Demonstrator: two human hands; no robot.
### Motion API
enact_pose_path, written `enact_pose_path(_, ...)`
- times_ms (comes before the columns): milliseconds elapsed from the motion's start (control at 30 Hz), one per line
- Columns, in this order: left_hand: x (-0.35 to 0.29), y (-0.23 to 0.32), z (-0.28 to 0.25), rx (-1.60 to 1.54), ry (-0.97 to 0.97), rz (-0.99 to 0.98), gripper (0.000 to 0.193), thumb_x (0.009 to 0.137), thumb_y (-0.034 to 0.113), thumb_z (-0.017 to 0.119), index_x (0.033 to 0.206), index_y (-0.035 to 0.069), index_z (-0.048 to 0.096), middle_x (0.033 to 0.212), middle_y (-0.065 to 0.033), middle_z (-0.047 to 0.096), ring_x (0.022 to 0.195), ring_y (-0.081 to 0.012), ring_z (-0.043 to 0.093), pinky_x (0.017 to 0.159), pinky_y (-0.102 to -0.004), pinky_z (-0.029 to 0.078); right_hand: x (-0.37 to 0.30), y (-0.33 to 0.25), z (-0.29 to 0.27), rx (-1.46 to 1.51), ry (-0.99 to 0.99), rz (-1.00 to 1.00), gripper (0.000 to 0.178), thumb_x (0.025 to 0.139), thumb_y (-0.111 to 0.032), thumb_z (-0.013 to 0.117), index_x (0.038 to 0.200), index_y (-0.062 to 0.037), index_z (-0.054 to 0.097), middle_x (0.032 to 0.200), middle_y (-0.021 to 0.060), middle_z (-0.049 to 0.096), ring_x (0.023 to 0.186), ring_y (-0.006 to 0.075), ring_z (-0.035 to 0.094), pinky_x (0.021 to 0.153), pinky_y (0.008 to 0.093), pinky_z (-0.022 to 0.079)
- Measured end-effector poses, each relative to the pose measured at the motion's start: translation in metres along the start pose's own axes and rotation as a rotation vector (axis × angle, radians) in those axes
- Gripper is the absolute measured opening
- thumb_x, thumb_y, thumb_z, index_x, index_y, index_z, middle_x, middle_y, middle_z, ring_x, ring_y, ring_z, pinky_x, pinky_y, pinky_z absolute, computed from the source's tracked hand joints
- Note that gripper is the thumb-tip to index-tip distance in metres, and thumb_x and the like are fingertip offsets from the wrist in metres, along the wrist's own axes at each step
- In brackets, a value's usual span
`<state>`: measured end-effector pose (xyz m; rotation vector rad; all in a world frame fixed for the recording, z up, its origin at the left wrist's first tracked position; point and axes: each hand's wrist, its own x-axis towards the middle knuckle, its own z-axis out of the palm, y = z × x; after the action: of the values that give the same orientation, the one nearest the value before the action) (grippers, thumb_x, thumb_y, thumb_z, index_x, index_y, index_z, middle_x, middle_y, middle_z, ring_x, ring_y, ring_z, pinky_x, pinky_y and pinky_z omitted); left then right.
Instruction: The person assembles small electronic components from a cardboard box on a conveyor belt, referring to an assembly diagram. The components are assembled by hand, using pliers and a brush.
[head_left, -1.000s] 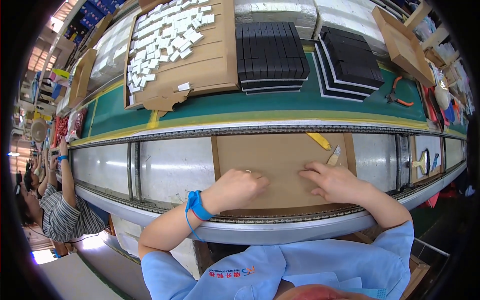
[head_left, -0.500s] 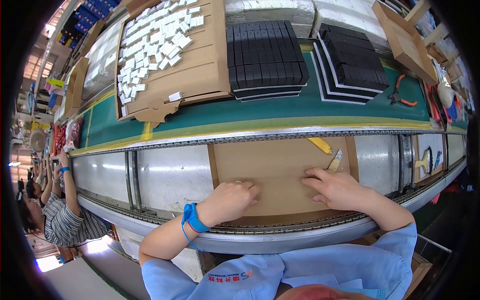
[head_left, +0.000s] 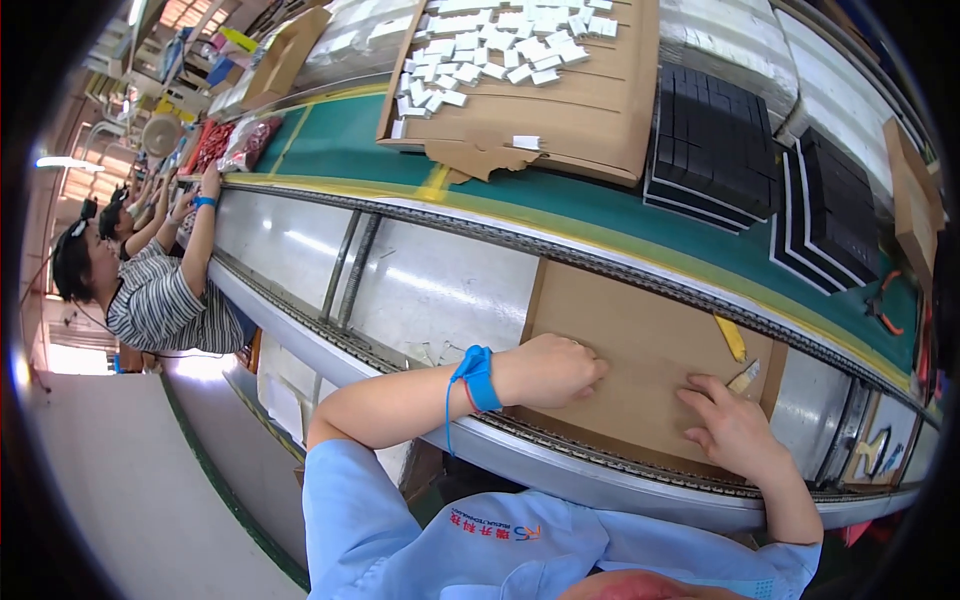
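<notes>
My left hand [head_left: 550, 370] rests over the near left part of a shallow cardboard tray [head_left: 640, 320], its fingers curled in. Nothing shows in it, though the palm side is hidden. A blue wrist strap [head_left: 481, 380] with a thin cord is round that wrist. My right hand [head_left: 735, 425] hovers over or touches the tray's right part, fingers spread and bent, holding nothing. Just beyond its fingertips lies a small tan tool with a pale, blade-like tip [head_left: 745, 377]. A yellow-handled tool [head_left: 730, 338] lies farther back in the tray.
Behind the metal rail [head_left: 480, 224], a green bench [head_left: 345, 135] carries a cardboard sheet [head_left: 610, 120] with many small white pieces, stacks of black blocks [head_left: 712, 145] [head_left: 835, 205] and orange-handled pliers [head_left: 884, 305]. A person in a striped shirt [head_left: 160, 305] works at the left.
The view has turned left, so the bench and tray appear farther right and tilted. Both hands stay over the tray in nearly the same poses.
</notes>
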<state>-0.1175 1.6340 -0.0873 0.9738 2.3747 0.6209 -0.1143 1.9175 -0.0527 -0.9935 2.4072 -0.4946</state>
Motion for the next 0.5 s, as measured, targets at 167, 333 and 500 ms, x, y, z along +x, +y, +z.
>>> enact_pose_path(167,0.0002,0.0003,-0.0002,-0.003,-0.019,0.002,0.020,0.076,0.018,0.060,0.083,0.000,0.056,0.075,-0.0160,0.062,0.077,-0.0332,0.061,0.068,-0.0425,0.049,0.0007,0.0001,-0.0006,-0.004,-0.013,0.014,0.046,0.067,-0.014,0.068,0.110,-0.0046,0.053,0.115,0.0121,0.048,0.099,0.0285,0.055,0.079,0.0368,0.048)
enact_pose_path(333,-0.0002,0.0000,-0.0014,-0.008,-0.022,-0.009,0.020,0.076,0.018,0.061,0.083,0.000,0.056,0.075,-0.0163,0.062,0.077,-0.0337,0.061,0.068,-0.0427,0.048,0.0006,0.0021,0.0011,-0.010,-0.016,0.015,0.046,0.068,-0.014,0.068,0.111,-0.0052,0.052,0.117,0.0119,0.047,0.100,0.0290,0.055,0.078,0.0369,0.048)
enact_pose_path(500,-0.0018,-0.0006,-0.0015,-0.004,-0.026,0.000,0.020,0.075,0.016,0.062,0.084,0.000,0.055,0.076,-0.0165,0.062,0.077,-0.0339,0.061,0.068,-0.0429,0.048,0.0018,0.0016,0.0014,-0.014,-0.021,0.004,0.047,0.068,-0.014,0.068,0.111,-0.0057,0.052,0.118,0.0118,0.046,0.100,0.0296,0.055,0.077,0.0371,0.049)
